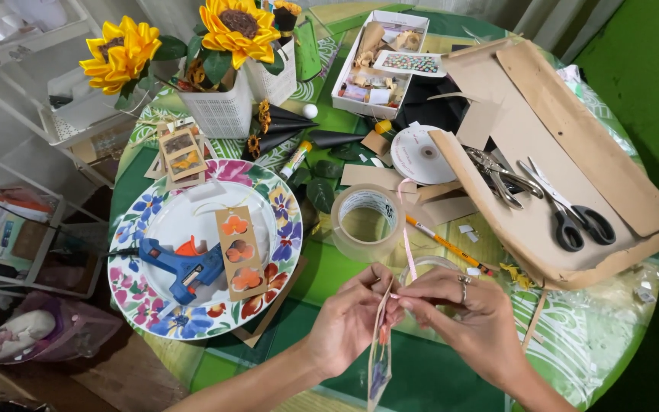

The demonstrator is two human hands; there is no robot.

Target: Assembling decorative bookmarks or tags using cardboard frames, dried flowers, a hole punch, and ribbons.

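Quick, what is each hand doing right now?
Left hand: closed, pinching the top of the narrow cardboard bookmark.
Right hand: closed, pinching the thin pink ribbon at the bookmark's top.

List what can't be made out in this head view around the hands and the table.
- Top of the bookmark: covered by the fingers of the left hand and right hand.
- How the pink ribbon attaches to it: hidden behind the fingertips.
- Small pieces in the white box: too small to tell.
- Glue gun cord: runs off the plate, end unseen.
- Shelves at left: cut by the frame edge.
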